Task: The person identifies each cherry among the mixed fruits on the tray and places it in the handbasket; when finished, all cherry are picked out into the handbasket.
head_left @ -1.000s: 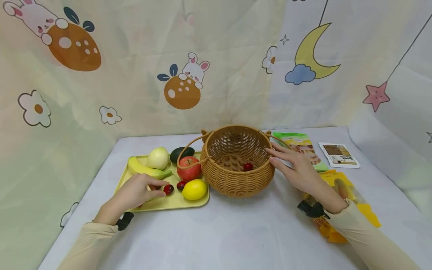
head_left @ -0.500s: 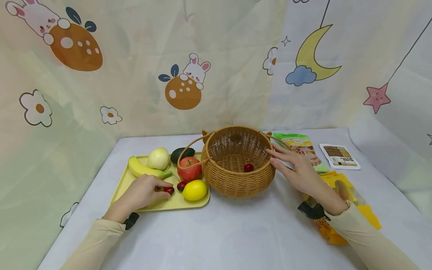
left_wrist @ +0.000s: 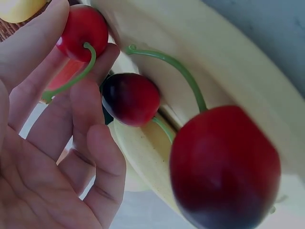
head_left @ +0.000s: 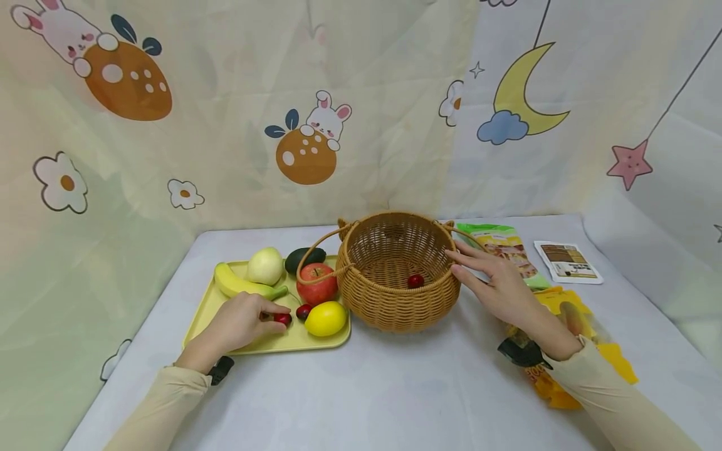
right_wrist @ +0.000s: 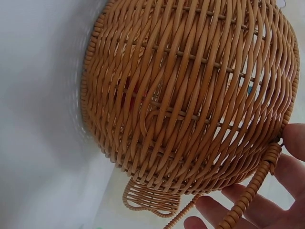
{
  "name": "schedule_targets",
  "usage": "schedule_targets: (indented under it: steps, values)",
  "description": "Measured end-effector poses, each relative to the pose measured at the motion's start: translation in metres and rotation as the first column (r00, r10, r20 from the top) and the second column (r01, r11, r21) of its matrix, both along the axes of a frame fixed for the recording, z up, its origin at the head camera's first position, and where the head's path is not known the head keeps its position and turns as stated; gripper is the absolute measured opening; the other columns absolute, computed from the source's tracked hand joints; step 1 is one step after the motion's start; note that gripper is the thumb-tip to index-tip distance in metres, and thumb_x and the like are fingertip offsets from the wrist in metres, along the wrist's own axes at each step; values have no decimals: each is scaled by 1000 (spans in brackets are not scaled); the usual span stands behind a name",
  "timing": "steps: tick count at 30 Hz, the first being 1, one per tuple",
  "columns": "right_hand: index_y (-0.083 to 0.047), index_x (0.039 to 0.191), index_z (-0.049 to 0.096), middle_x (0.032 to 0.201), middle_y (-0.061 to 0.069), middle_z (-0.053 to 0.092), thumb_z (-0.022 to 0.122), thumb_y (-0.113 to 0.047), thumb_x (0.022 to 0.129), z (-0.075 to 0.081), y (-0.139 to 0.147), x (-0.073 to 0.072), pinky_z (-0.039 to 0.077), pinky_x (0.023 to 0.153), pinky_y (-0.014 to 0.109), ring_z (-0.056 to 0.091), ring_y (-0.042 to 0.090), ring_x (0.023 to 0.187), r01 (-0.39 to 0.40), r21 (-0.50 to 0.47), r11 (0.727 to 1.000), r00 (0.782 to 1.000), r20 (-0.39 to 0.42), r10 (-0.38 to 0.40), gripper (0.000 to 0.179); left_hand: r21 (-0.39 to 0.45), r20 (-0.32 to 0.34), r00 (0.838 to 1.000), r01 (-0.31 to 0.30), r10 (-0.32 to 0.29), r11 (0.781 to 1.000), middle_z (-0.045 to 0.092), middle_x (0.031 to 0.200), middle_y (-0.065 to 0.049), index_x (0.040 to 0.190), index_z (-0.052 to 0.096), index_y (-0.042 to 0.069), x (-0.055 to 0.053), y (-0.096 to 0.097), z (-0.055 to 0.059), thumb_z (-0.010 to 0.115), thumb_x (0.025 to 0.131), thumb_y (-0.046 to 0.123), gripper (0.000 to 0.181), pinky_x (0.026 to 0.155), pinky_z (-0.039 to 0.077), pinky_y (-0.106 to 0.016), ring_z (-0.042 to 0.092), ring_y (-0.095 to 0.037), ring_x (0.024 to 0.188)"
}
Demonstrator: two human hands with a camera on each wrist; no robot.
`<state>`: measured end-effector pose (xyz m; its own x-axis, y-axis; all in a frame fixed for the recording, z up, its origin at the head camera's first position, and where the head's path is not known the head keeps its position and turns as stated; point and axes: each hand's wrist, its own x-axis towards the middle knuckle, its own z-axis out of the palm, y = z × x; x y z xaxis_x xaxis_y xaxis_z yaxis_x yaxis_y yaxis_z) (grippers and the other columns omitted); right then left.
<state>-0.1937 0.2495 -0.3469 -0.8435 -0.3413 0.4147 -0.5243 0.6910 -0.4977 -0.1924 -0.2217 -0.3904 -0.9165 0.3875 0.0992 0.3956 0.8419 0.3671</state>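
- One white counter carries everything.
- Yellow tray holds a banana, apple, avocado and round pale fruit.
- Round brown basket, wicker, stands at the tray's right; the right hand touches its rim with extended fingers.
- Orange packet lies beneath the right wrist.
- Lemon and loose cherry sit between left hand and basket.
- Pinched cherry, glossy red, green-stemmed, is between the left thumb and fingers, at the tray's front.
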Motion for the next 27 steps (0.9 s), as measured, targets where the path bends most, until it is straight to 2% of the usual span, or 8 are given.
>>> schedule_targets:
  steps: [9, 14, 16, 17, 19, 23, 24, 27]
  values:
    - [-12, 141, 63, 157, 14, 49, 60, -24, 105, 0, 1, 1, 33, 51, 26, 64, 27, 83, 10, -9, 1000, 1000, 2, -10, 38, -7, 10, 1000, 17, -17, 1000, 81, 96, 8, 110, 83, 25, -2, 2, 1, 88, 81, 31, 30, 54, 36, -22, 48, -2, 62]
    - [-13, 143, 62, 159, 12, 47, 59, -25, 106, 1, 2, 2, 32, 51, 26, 57, 17, 68, 20, 1, 1000, 1000, 12, -20, 39, -5, 32, 999, 20, -20, 1000, 77, 82, 13, 112, 82, 25, -4, -1, 4, 87, 82, 32, 32, 52, 29, -22, 39, -3, 55]
    - [-12, 143, 62, 159, 12, 47, 59, -26, 106, 1, 2, 2, 32, 51, 26, 57, 18, 68, 24, 3, 1000, 1000, 13, -24, 39, 3, 35, 999, 28, -28, 1000, 76, 82, 14, 114, 81, 24, -3, -3, 7, 86, 83, 33, 33, 53, 32, -21, 42, -2, 57]
    - [-12, 142, 62, 159, 13, 47, 59, -26, 106, 1, 3, 3, 33, 51, 26, 60, 20, 71, 24, 2, 1000, 1000, 14, -24, 39, 7, 36, 999, 31, -32, 999, 76, 83, 13, 115, 81, 23, -2, -5, 9, 85, 83, 33, 33, 54, 34, -21, 44, -2, 59]
    - [-12, 143, 62, 159, 13, 47, 59, -26, 106, 1, 3, 2, 33, 53, 27, 68, 30, 94, 21, 0, 1000, 1000, 19, -21, 40, 16, 39, 999, 30, -31, 999, 74, 76, 12, 116, 81, 22, 0, -9, 14, 85, 84, 34, 35, 54, 37, -22, 46, -2, 58]
    - [-12, 143, 62, 159, 14, 46, 58, -26, 106, 1, 1, 0, 35, 56, 29, 55, 45, 133, 8, 0, 1000, 1000, 24, -8, 40, 27, 60, 998, -9, 7, 1000, 64, 61, 8, 116, 80, 22, 8, -20, 25, 85, 83, 33, 35, 51, 39, -23, 48, -4, 53]
    - [-12, 143, 62, 159, 14, 46, 58, -27, 106, 0, 1, 0, 37, 58, 29, 50, 45, 139, 6, 3, 1000, 1000, 23, -6, 40, 31, 59, 998, -15, 14, 999, 60, 58, 8, 116, 80, 22, 10, -22, 28, 85, 83, 32, 35, 49, 37, -24, 46, -5, 52]
    - [-11, 143, 62, 159, 15, 46, 58, -26, 106, 0, 0, -1, 39, 62, 29, 52, 45, 137, 8, 9, 1000, 1000, 15, -8, 40, 51, 57, 998, -33, 30, 998, 64, 61, 7, 115, 81, 22, 13, -26, 38, 86, 82, 31, 35, 50, 38, -24, 48, -7, 55]
